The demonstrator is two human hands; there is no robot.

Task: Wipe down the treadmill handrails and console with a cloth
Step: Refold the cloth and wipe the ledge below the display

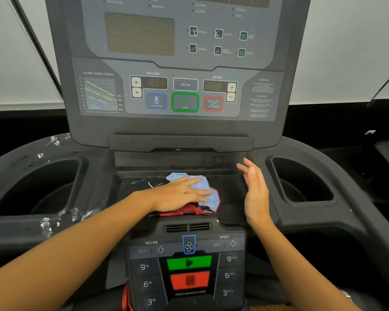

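Console (pixel 184 90) rises ahead of both hands. Tray (pixel 231 187) below it holds the cloth (pixel 203 184), directly under my L hand (pixel 180 194), fingers flat, pressing, pointing R. R hand (pixel 255 191) is spread, edge-on, just R of cloth, holding nothing.

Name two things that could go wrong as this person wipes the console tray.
1. The left hand presses the cloth close behind the lower keypad; a stroke toward the person might hit its green start button.
2. The white flecks beside the left cup holder could be missed.
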